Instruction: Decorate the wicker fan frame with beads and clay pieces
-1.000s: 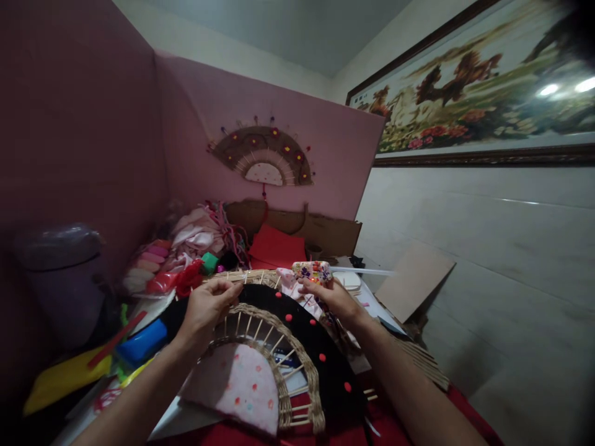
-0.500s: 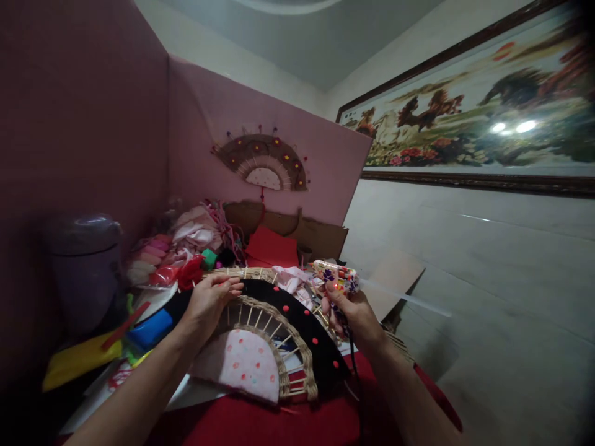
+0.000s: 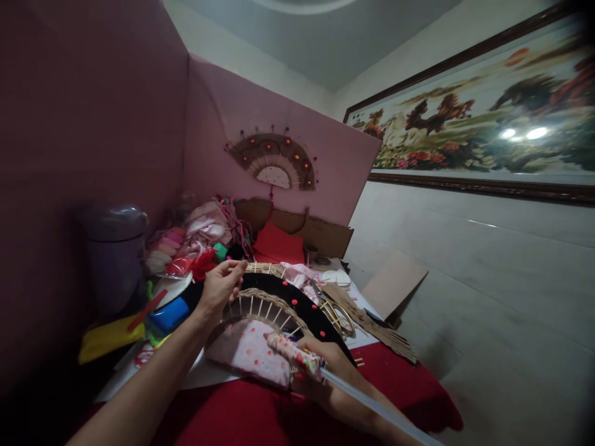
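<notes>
A fan-shaped craft piece (image 3: 279,322) lies in front of me, with a black band (image 3: 260,284) dotted with red spots, a woven ring with pale sticks, and a white spotted half-round centre (image 3: 251,353). My left hand (image 3: 223,286) is at the band's upper left, thumb and fingertips pinched together. Whatever is between those fingertips is too small to make out. In my right hand (image 3: 328,371) is a glue gun (image 3: 295,353) with a patterned covering, its tip pointing left over the white centre. A long clear glue stick (image 3: 372,406) extends from its back end.
Beyond the fan piece lie scissors (image 3: 341,319), ribbed cardboard (image 3: 372,322) and red sheets (image 3: 279,243). At left are a lidded container (image 3: 116,254), a blue packet (image 3: 168,317) and a yellow packet (image 3: 111,339). Another decorated fan (image 3: 276,161) hangs on the pink board.
My right hand has brought the glue gun down and left, from beyond the fan's right side to above its white centre. My left fingertips have drawn together. The view has shifted slightly.
</notes>
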`<action>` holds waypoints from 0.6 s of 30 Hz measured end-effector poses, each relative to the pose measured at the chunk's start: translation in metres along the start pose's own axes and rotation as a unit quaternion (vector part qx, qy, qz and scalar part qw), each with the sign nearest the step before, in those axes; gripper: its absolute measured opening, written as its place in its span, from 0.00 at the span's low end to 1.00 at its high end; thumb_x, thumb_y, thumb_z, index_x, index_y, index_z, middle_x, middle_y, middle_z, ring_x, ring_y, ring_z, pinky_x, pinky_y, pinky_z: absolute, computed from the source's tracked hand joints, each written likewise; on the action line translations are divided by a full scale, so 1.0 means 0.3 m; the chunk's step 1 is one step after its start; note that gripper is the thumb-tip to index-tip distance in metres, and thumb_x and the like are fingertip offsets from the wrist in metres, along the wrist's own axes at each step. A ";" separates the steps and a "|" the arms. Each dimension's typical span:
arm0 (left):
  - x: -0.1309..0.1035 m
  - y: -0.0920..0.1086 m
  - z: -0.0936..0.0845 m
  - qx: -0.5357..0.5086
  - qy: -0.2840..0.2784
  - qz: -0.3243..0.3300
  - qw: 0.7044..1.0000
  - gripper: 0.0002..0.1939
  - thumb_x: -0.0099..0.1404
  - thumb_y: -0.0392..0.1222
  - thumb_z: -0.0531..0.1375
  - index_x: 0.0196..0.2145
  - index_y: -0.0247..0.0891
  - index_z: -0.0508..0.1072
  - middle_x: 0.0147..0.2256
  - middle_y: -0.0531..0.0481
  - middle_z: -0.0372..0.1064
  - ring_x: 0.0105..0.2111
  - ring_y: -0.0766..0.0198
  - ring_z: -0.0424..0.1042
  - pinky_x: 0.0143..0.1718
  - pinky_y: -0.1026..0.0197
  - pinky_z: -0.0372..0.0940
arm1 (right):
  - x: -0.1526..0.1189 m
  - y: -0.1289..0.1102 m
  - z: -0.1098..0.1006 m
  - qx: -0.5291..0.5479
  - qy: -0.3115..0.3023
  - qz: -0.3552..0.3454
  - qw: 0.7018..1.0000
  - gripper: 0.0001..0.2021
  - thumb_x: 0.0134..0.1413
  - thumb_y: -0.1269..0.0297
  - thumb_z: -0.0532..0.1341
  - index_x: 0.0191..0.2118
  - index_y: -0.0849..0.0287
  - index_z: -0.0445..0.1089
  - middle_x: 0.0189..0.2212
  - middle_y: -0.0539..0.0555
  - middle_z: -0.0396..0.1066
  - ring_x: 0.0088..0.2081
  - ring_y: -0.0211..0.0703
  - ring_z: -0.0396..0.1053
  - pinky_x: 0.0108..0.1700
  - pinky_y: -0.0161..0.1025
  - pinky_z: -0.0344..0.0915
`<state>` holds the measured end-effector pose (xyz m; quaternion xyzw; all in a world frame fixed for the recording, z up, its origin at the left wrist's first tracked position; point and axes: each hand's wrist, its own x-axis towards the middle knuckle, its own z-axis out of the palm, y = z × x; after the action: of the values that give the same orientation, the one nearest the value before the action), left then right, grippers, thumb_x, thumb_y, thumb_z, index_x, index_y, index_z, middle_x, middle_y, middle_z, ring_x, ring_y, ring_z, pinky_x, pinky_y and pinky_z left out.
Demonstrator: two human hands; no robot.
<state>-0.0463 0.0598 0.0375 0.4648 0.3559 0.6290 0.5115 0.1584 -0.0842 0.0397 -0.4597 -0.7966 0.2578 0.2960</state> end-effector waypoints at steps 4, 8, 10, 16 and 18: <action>0.001 -0.009 0.005 0.019 0.001 -0.010 1.000 0.24 0.43 0.57 0.66 0.30 0.34 0.68 0.16 0.60 0.60 0.09 0.77 0.54 0.09 0.73 0.46 | -0.010 0.008 0.057 0.017 -0.016 -0.036 0.999 0.12 0.49 0.54 0.60 0.35 0.58 0.67 0.29 0.51 0.68 0.28 0.40 0.63 0.31 0.35 0.59; 0.003 -0.019 0.005 0.028 -0.001 -0.004 1.000 0.24 0.44 0.56 0.66 0.31 0.33 0.69 0.16 0.59 0.60 0.10 0.76 0.54 0.09 0.72 0.47 | -0.003 0.045 0.103 -0.012 0.002 -0.065 0.998 0.14 0.48 0.52 0.60 0.34 0.58 0.67 0.26 0.51 0.67 0.27 0.41 0.64 0.30 0.36 0.59; 0.004 -0.023 0.003 0.026 -0.003 -0.003 1.000 0.24 0.44 0.56 0.66 0.30 0.33 0.69 0.15 0.59 0.60 0.10 0.76 0.53 0.09 0.72 0.46 | 0.002 0.066 0.109 -0.031 0.015 -0.054 0.998 0.15 0.50 0.52 0.60 0.37 0.59 0.68 0.28 0.53 0.69 0.29 0.43 0.66 0.32 0.36 0.60; 0.007 -0.035 0.000 0.045 -0.007 -0.003 0.999 0.24 0.44 0.56 0.66 0.30 0.34 0.68 0.16 0.58 0.61 0.11 0.76 0.53 0.10 0.73 0.45 | -0.043 0.090 0.068 -0.004 0.068 0.003 0.998 0.18 0.53 0.50 0.57 0.41 0.59 0.68 0.34 0.55 0.71 0.34 0.45 0.68 0.37 0.36 0.64; 0.008 -0.037 0.000 0.056 -0.004 -0.008 0.998 0.25 0.42 0.57 0.66 0.31 0.33 0.69 0.16 0.58 0.61 0.11 0.76 0.54 0.10 0.73 0.46 | -0.074 0.104 0.037 -0.014 0.122 0.045 0.991 0.17 0.54 0.50 0.55 0.40 0.59 0.69 0.31 0.54 0.72 0.31 0.43 0.68 0.33 0.35 0.65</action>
<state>-0.0430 0.0647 0.0277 0.4923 0.3920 0.6022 0.4913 0.1776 -0.0915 0.0055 -0.5276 -0.7364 0.2016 0.3724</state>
